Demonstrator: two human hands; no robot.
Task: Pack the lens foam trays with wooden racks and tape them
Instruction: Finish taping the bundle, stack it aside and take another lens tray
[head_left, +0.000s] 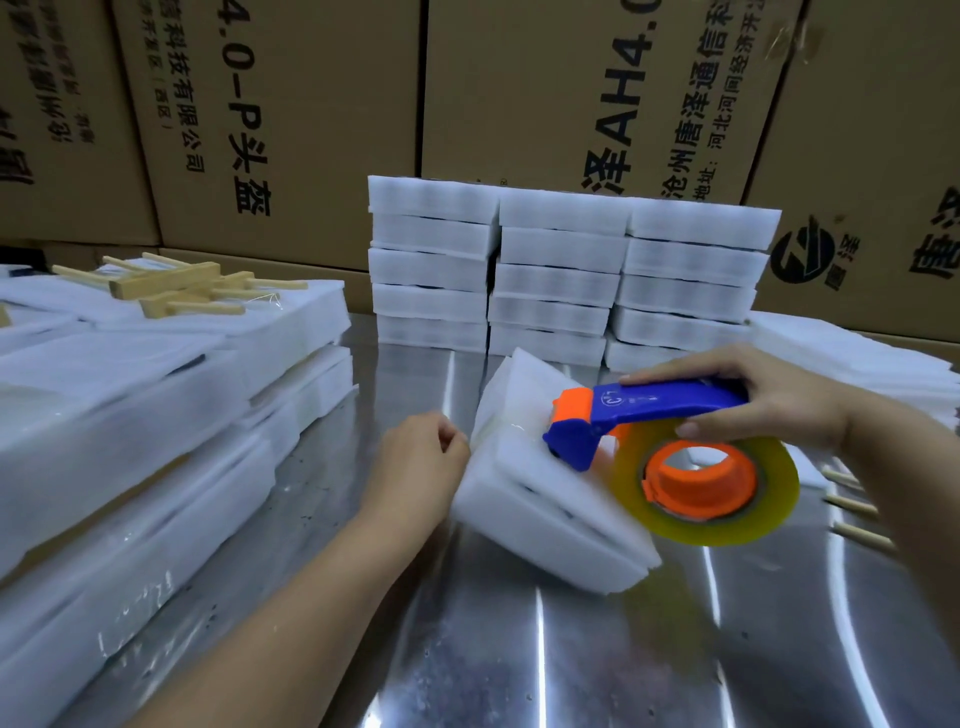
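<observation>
Foam bundle (545, 499): white lens foam trays stacked as one pack, lying centre on the steel table (519, 649).
Long axis: runs from far end to near end, near end slanted to the person's right.
Tape dispenser (649, 410): blue w/ orange, head pressed on the bundle's top face; yellowish tape roll (711, 483) hangs off its right side.
Right hand (769, 400): wrapped round the dispenser handle, to the right of the bundle.
Left hand (421, 457): nearer hand, at the left long side, fingers curled; can't tell if it pinches foam or a tape end.
Likely step: taping across the bundle.
Behind: finished packs (561, 270) in three stacks, cardboard boxes (519, 78).
Left: foam piles (130, 415), wooden racks (176, 286) on top.
</observation>
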